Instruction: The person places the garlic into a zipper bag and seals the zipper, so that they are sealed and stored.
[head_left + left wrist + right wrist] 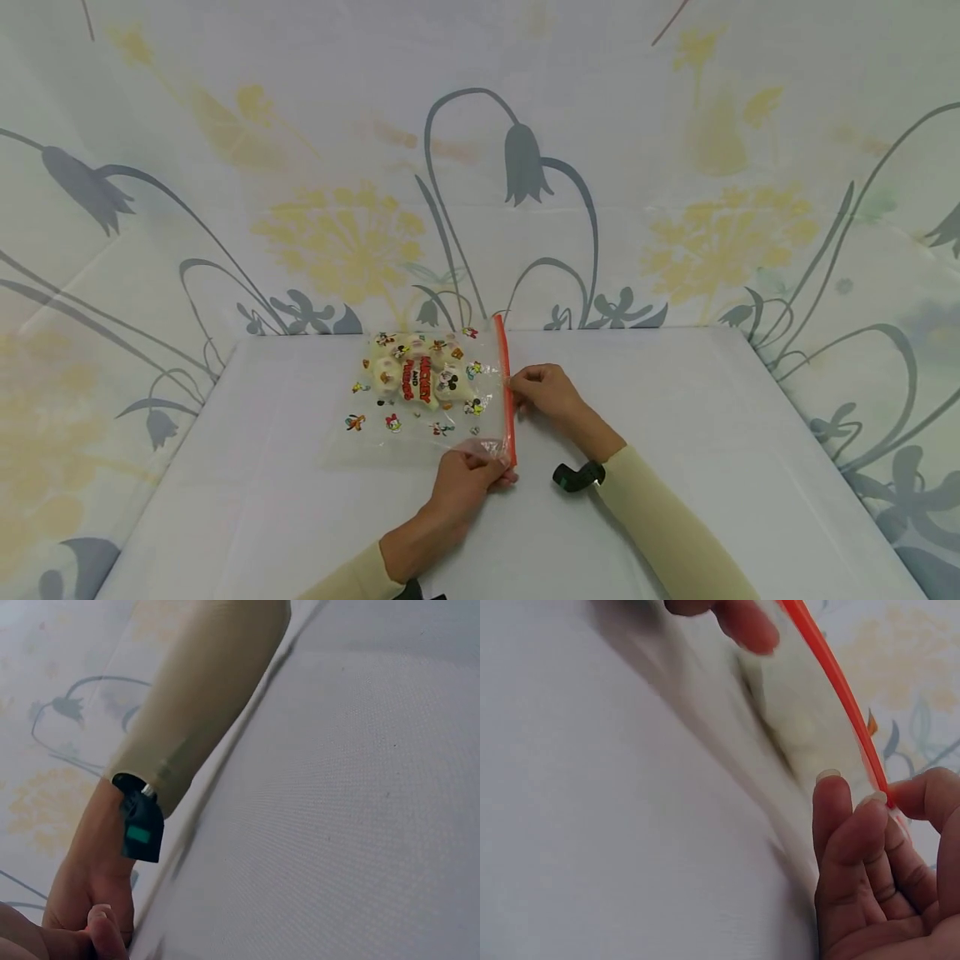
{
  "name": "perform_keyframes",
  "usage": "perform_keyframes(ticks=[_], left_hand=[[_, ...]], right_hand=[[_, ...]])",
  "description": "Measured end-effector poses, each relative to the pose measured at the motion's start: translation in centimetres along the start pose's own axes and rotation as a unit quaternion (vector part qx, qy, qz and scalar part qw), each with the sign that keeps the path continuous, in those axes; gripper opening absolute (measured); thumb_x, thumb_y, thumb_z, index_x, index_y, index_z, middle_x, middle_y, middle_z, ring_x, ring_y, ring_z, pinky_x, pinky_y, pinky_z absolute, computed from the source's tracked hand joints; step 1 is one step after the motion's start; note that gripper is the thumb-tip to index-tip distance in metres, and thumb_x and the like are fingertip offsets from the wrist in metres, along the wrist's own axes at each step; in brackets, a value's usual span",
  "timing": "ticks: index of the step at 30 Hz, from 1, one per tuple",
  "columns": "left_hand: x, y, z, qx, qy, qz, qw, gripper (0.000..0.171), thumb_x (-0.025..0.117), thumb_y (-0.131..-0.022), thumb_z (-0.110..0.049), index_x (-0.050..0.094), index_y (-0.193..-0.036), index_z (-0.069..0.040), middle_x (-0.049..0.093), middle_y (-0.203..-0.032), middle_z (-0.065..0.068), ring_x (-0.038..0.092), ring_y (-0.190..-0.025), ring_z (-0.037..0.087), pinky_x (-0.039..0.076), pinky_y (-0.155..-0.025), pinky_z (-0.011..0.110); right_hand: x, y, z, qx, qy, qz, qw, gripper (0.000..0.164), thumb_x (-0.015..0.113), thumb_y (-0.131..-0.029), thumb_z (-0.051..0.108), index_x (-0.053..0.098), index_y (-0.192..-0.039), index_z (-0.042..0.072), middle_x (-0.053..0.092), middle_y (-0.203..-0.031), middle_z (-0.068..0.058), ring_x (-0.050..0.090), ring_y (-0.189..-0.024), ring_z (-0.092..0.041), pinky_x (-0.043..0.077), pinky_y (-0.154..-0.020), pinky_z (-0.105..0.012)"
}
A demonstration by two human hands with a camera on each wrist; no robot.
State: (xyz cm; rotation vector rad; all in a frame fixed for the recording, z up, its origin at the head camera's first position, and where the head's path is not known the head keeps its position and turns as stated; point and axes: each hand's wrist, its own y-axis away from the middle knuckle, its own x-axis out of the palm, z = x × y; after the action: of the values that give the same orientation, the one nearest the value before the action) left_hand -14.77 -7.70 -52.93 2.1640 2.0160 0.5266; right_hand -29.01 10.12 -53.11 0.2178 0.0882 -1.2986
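A clear zip bag point(416, 437) printed with small cartoon figures and red lettering lies on the white table, its red-orange zip edge point(502, 350) to the right. Pale rounded pieces point(386, 375) bulge inside it. With thumb and index finger my right hand point(551, 393) pinches the zip edge around its middle. The right wrist view shows the red strip point(840, 694) running into that pinch. My left hand point(459, 490) grips the near right corner of the bag, thumb against fingers. In the left wrist view only part of my left hand point(22, 937) shows.
The white tabletop point(675, 400) reaches back to a hanging cloth point(480, 250) with grey and yellow flowers, which also flanks both sides. A dark wrist camera point(579, 477) sits below my right wrist.
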Motion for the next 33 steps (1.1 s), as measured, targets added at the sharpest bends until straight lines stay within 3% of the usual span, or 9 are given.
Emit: perform_keyframes(ticks=[8, 19, 24, 33], left_hand=[[-0.1, 0.2, 0.0, 0.003, 0.001, 0.005, 1.0, 0.021, 0.072, -0.1, -0.004, 0.062, -0.116, 0.005, 0.078, -0.095, 0.014, 0.075, -0.081, 0.014, 0.063, -0.079, 0.028], [-0.1, 0.5, -0.1, 0.0, -0.004, 0.01, 0.9999, 0.018, 0.072, -0.1, -0.005, 0.062, -0.112, 0.004, 0.078, -0.098, 0.015, 0.076, -0.084, 0.016, 0.063, -0.081, 0.029], [-0.2, 0.4, 0.0, 0.006, 0.001, 0.014, 0.9999, 0.021, 0.071, -0.1, -0.003, 0.061, -0.117, 0.004, 0.077, -0.099, 0.014, 0.075, -0.084, 0.015, 0.063, -0.081, 0.03], [-0.1, 0.5, 0.1, 0.012, -0.006, 0.024, 0.9996, 0.028, 0.071, -0.101, -0.003, 0.06, -0.125, 0.004, 0.076, -0.101, 0.013, 0.075, -0.083, 0.016, 0.063, -0.081, 0.031]], right_hand=[[-0.2, -2.0, 0.6, 0.026, -0.015, -0.037, 0.999, 0.023, 0.074, -0.099, 0.023, 0.078, -0.098, 0.0, 0.072, -0.078, -0.005, 0.06, -0.068, -0.015, 0.05, -0.062, -0.026], [-0.4, -4.6, 1.3, 0.032, -0.019, -0.079, 0.996, 0.028, 0.073, -0.101, 0.025, 0.078, -0.102, -0.002, 0.072, -0.081, -0.005, 0.063, -0.073, -0.016, 0.053, -0.067, -0.026], [-0.4, -5.5, 2.1, 0.041, -0.02, -0.092, 0.995, 0.032, 0.071, -0.103, 0.026, 0.076, -0.112, -0.004, 0.072, -0.092, -0.007, 0.065, -0.082, -0.016, 0.057, -0.072, -0.025], [-0.8, -6.6, 3.1, 0.035, -0.028, -0.115, 0.992, 0.034, 0.067, -0.106, 0.022, 0.073, -0.119, -0.01, 0.071, -0.093, -0.009, 0.065, -0.079, -0.014, 0.058, -0.07, -0.023]])
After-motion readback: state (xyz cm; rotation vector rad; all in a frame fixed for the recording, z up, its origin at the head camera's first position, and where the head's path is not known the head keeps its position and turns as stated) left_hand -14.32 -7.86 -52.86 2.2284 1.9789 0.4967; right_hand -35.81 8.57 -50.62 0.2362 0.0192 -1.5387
